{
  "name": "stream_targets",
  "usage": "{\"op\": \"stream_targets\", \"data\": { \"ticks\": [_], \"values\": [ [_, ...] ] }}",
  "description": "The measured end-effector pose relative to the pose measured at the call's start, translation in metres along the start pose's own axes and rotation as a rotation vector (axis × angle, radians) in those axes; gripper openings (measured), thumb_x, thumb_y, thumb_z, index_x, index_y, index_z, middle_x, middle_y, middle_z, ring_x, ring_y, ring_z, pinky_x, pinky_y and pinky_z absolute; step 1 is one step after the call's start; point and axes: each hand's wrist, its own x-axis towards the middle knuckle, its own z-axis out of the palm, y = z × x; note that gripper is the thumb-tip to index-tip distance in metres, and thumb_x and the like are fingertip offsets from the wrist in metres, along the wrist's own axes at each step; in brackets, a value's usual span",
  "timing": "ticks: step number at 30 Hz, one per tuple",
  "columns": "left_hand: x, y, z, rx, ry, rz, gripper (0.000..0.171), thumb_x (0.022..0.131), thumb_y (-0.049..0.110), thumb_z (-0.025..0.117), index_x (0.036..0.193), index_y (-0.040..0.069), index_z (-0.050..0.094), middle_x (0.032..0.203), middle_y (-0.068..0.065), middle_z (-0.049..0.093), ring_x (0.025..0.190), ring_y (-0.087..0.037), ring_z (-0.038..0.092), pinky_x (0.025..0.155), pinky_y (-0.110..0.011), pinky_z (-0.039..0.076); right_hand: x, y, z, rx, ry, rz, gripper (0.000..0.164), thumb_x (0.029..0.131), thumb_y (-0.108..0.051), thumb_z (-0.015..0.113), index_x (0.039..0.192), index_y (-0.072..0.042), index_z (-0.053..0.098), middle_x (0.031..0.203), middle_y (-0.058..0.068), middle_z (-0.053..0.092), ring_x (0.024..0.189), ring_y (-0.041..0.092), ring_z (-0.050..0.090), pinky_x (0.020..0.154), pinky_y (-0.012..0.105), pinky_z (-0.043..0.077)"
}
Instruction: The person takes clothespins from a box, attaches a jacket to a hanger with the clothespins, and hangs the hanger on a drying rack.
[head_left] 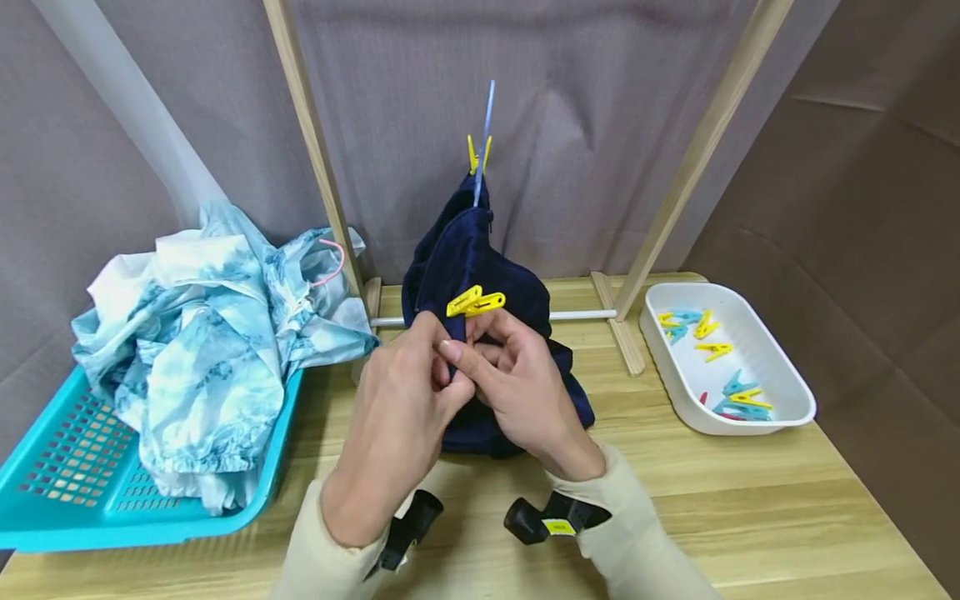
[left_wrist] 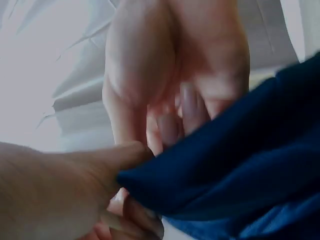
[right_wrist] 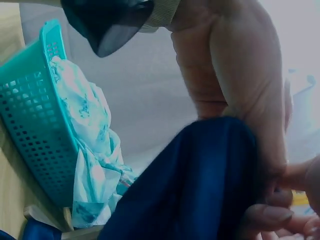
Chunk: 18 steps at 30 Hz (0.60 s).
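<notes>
A dark navy garment (head_left: 517, 287) hangs in the middle of the head view, its lower part near the tabletop. One yellow clothespin (head_left: 476, 302) sits on its near edge, and another yellow clothespin (head_left: 472, 156) is at the far top beside a thin light-blue bar (head_left: 487, 117). Just below the near clothespin, my left hand (head_left: 408, 400) pinches the garment's edge. My right hand (head_left: 525, 383) meets it there, thumb against the left fingers, also pinching the cloth. In the left wrist view a folded corner of the navy cloth (left_wrist: 215, 165) comes out from between the fingers; some fingertips are hidden.
At left, a turquoise basket (head_left: 168, 533) holds a blue-and-white tie-dye garment (head_left: 202, 333) with a pink hook (head_left: 337, 265). A white tray (head_left: 663, 379) at right contains several clothespins. Wooden posts (head_left: 693, 133) and a white rod (head_left: 581, 316) frame the middle.
</notes>
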Motion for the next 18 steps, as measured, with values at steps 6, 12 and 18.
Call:
{"op": "stream_targets", "data": {
  "ticks": [6, 12, 18],
  "values": [
    [0.004, -0.012, -0.015, 0.007, 0.111, 0.054, 0.019, 0.088, 0.006, 0.075, 0.085, 0.009, 0.057, 0.062, 0.001, 0.054, 0.053, -0.008, 0.046, 0.049, -0.025, 0.038, 0.001, -0.009, -0.017, -0.174, -0.071, -0.078, 0.022, 0.101, -0.012, 0.062, 0.123, -0.007, 0.066, 0.102, 0.007, 0.068, 0.065, 0.018, 0.057, 0.052, 0.026, 0.044],
    [0.008, -0.028, -0.032, -0.015, 0.247, 0.120, 0.015, 0.088, 0.001, 0.072, 0.084, 0.004, 0.058, 0.059, -0.002, 0.056, 0.050, -0.009, 0.046, 0.048, -0.019, 0.038, 0.007, -0.012, -0.074, -0.530, -0.050, -0.011, 0.026, 0.106, -0.029, 0.055, 0.117, -0.010, 0.069, 0.108, 0.014, 0.070, 0.090, 0.018, 0.065, 0.077, 0.030, 0.054],
    [0.008, -0.040, -0.050, 0.008, 0.317, 0.170, 0.014, 0.087, -0.003, 0.072, 0.085, 0.002, 0.058, 0.061, -0.005, 0.055, 0.054, -0.012, 0.047, 0.053, -0.013, 0.035, 0.008, 0.017, -0.111, -0.889, -0.339, 0.231, 0.084, 0.090, -0.057, 0.071, 0.155, -0.017, 0.036, 0.158, 0.016, 0.038, 0.142, 0.038, 0.044, 0.111, 0.059, 0.042]
  ]
}}
